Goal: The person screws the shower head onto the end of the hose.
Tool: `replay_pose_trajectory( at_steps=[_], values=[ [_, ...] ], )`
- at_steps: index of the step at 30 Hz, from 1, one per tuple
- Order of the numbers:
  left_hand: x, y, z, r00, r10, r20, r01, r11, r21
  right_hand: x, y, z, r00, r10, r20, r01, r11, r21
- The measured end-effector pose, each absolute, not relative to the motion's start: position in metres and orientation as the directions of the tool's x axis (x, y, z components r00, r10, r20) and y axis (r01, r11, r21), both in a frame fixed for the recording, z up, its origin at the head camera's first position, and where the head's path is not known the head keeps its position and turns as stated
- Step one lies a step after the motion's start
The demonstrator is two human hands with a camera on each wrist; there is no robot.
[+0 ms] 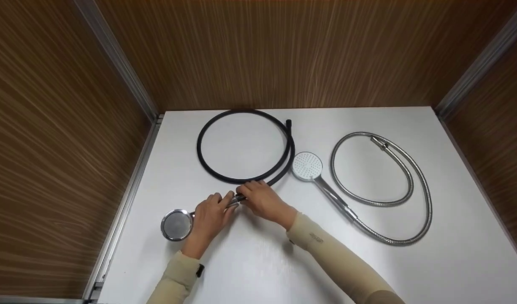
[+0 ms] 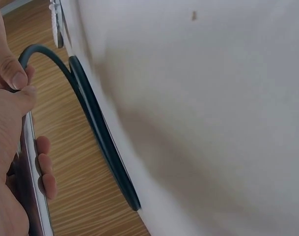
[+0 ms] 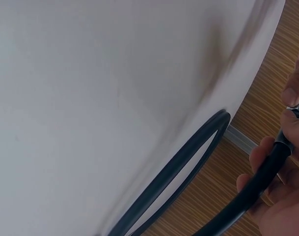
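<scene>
My left hand (image 1: pixel 210 214) grips the chrome handle (image 2: pixel 30 182) of a shower head (image 1: pixel 177 225), whose round grey face lies to the left of the hand. Right beside it, my right hand (image 1: pixel 263 202) holds the end of a black shower hose (image 1: pixel 245 110) between thumb and fingers. Handle and hose end meet in line between the two hands; fingers partly cover the joint, so how far they are joined cannot be told. From the right hand the black hose (image 3: pixel 237 204) runs off into a large loop on the table.
On the white table (image 1: pixel 258 270), a second shower head (image 1: pixel 307 166) with a white face lies right of the black loop. Its handle connects to a coiled silver metal hose (image 1: pixel 427 202). Wood-grain panels (image 1: pixel 283 55) enclose the back and sides.
</scene>
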State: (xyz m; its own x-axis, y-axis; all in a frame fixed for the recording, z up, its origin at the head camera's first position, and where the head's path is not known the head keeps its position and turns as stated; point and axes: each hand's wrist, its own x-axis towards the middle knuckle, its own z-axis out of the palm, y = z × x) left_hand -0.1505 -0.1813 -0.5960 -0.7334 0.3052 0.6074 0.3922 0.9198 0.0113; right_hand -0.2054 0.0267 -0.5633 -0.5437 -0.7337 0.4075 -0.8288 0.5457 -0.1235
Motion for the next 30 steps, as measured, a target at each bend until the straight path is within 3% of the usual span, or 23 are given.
replay_pose_trajectory(
  at_steps=[30],
  values=[
    [-0.1505, -0.1805, -0.5954, -0.716, 0.313, 0.624, 0.407, 0.913, 0.009, -0.2040, 0.0271, -0.5624, -0.557, -0.732, 0.392, -0.822, 0.552, -0.136]
  ],
)
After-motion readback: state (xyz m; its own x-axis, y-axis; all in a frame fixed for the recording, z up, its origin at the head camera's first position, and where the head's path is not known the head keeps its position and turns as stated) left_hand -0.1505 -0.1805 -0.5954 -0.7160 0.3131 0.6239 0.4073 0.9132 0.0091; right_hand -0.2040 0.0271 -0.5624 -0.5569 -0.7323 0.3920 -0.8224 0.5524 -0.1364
